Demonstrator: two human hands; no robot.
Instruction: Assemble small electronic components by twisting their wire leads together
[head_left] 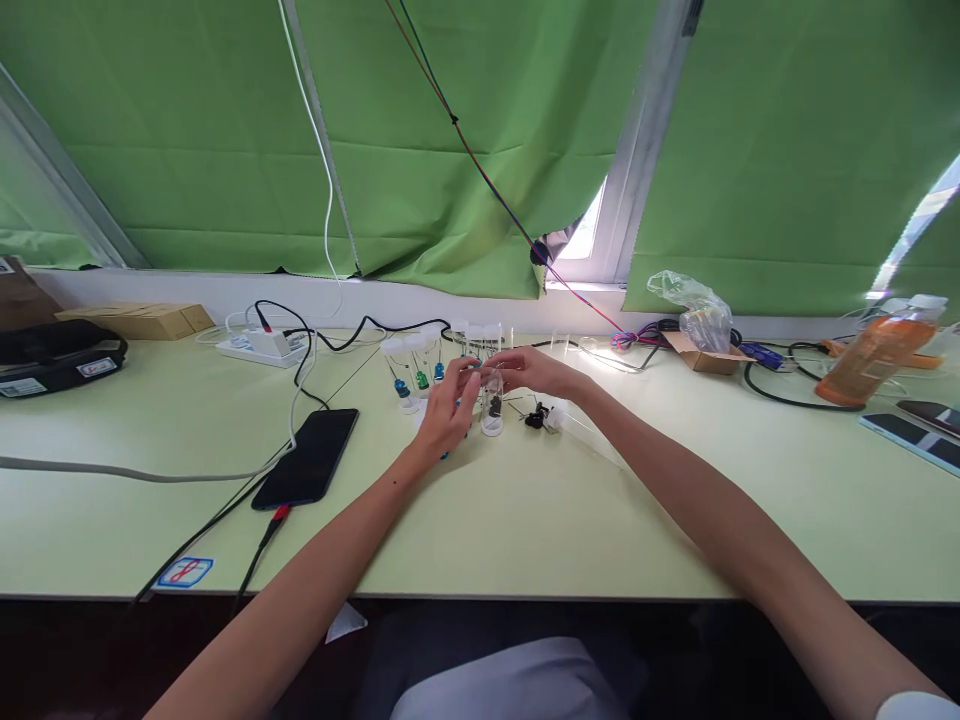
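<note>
Clear plastic, the small vial (492, 404) stands upright on the pale green table (525, 510), dark bits in its bottom, right under where my two hands meet. My left hand (448, 412) comes in from the left with its fingertips (470, 372) drawn together at the vial's mouth; my right hand (534, 370) reaches in from the other side, fingers pinched just above the rim. Whether something tiny is held between them I cannot tell; it is too small to see.

Just to the left stand more clear vials (420, 368), holding blue and green pieces. To the right of my vial lies a little heap of black parts (535, 416), close beside a tipped clear tube (581, 432).

Farther left a black phone (307, 458) lies face up with a cable plugged in, and a white power strip (261, 346) sits near the back edge. A black device (56, 355) with white labels, too small to read, rests at the far left beside a flat cardboard box (142, 318). A red and blue sticker (185, 571) marks the front edge; its writing is unreadable.

On the right are a crumpled plastic bag (694, 308), an orange bottle (874, 355) lying tilted, and another phone (911, 438). Green blinds (225, 130) cover the windows behind, daylight showing at the gaps.
</note>
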